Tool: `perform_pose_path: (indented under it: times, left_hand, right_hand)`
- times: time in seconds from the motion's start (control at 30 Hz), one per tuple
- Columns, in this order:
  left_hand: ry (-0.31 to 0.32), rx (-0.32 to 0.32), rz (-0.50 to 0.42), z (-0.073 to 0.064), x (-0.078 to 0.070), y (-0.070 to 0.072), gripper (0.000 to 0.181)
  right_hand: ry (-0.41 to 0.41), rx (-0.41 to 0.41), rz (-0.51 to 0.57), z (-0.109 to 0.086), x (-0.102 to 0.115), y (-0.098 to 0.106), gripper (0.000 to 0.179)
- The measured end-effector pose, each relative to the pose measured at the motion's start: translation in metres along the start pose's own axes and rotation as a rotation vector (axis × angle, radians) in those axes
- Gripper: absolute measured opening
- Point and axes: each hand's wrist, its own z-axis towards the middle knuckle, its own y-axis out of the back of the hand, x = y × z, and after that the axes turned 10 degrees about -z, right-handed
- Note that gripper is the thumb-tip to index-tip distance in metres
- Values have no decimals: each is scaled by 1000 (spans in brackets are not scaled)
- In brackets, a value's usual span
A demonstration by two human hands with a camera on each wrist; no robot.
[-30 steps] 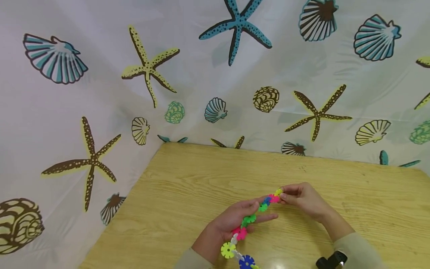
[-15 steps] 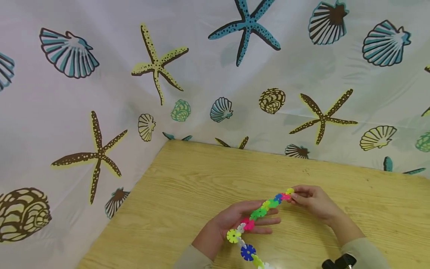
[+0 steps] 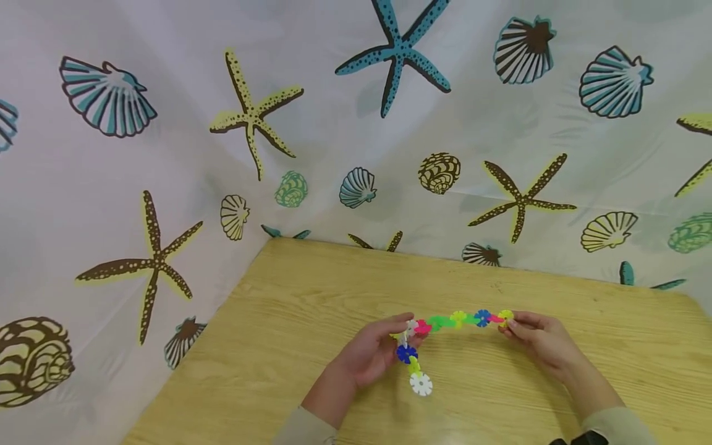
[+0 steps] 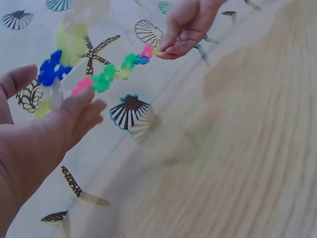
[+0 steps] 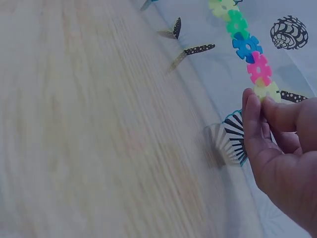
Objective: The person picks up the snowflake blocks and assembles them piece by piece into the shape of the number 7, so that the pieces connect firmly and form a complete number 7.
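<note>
A chain of notched plastic snowflake discs (image 3: 407, 353) in several colours is held above the table. My right hand (image 3: 547, 343) pinches the yellow disc (image 5: 267, 91) at its right end between thumb and fingertips. From there the chain runs left through pink, blue and green discs (image 4: 104, 78) to my left hand (image 3: 369, 349). This hand supports the chain near a pink disc (image 3: 423, 326), its thumb and fingers apart around the discs. Beyond it the other end bends down and hangs, with a white disc (image 3: 421, 384) lowest. In the left wrist view, the nearest discs are blurred.
The wooden table (image 3: 311, 290) extends beneath both hands. A white cloth (image 3: 311, 123) printed with starfish and shells hangs along its back and left sides. A black object (image 3: 584, 438) shows at the right sleeve.
My right hand has moved right, drawing the chain nearly level. The left hand's spread fingers have come up around the discs, and the chain's free end now hangs in front of it.
</note>
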Motion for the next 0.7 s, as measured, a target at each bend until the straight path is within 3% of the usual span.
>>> perform_pose_path:
  times: [0.17, 0.3, 0.5, 0.7]
  left_hand:
    - [-151, -95, 221, 7, 9, -3, 85]
    - [-202, -156, 308, 8, 15, -8, 97]
    - [-225, -209, 329, 10, 20, -18, 107]
    - [-163, -300, 575, 13, 25, -19, 91]
  right_hand:
    - [20, -83, 16, -11, 1, 2, 58]
    - [24, -149, 15, -19, 3, 1, 54]
    - [21, -232, 4, -35, 3, 1, 54]
    - [6, -325, 8, -49, -1, 0, 52]
